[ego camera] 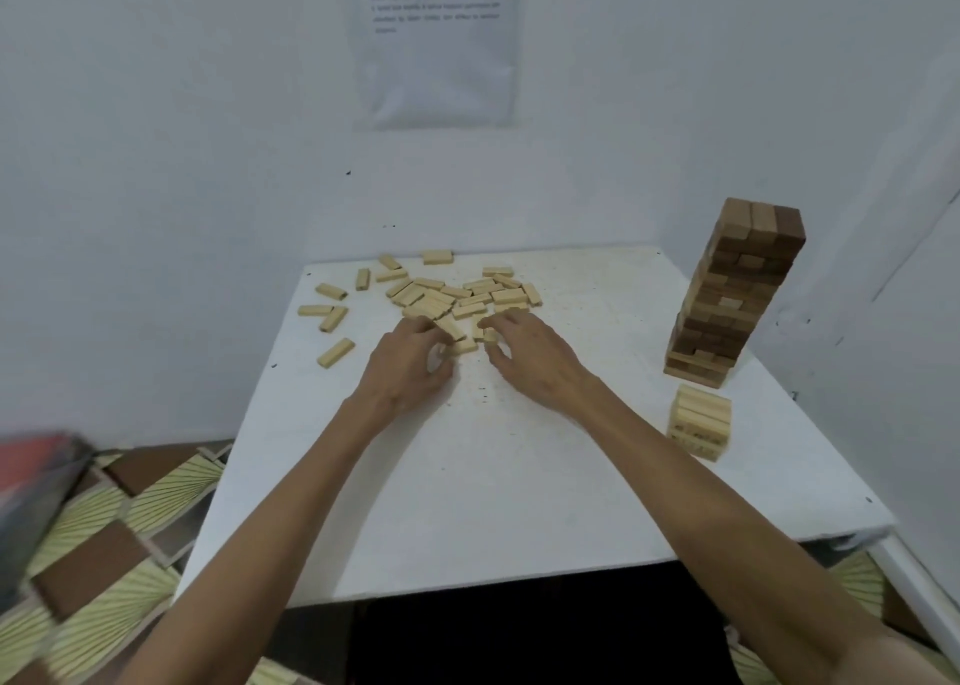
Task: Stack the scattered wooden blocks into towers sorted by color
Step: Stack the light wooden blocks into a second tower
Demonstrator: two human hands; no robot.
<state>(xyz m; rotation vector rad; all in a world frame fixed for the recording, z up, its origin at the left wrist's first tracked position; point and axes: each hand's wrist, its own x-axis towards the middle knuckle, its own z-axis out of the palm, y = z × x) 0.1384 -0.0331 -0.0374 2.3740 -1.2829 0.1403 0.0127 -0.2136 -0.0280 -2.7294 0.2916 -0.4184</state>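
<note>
Light blocks are lying in a messy heap at the far middle of the white table, with a few more lying loose toward the far left corner. Both bare hands are reaching into the near edge of the heap. The left hand is curling its fingers in, with its fingertips touching the closest blocks; whether it is really holding one cannot be told. The right hand is sitting just beside it, and its first finger and thumb are curling round one small block at the heap's edge, pinching it between them. A tall brown tower is standing upright near the far right side of the table, made of dark and mid-brown blocks. A short light tower is standing just in front of it, nearer the person. A sheet of paper is hanging on the white wall behind the table. A floor of yellow and brown patches is showing at the left.
</note>
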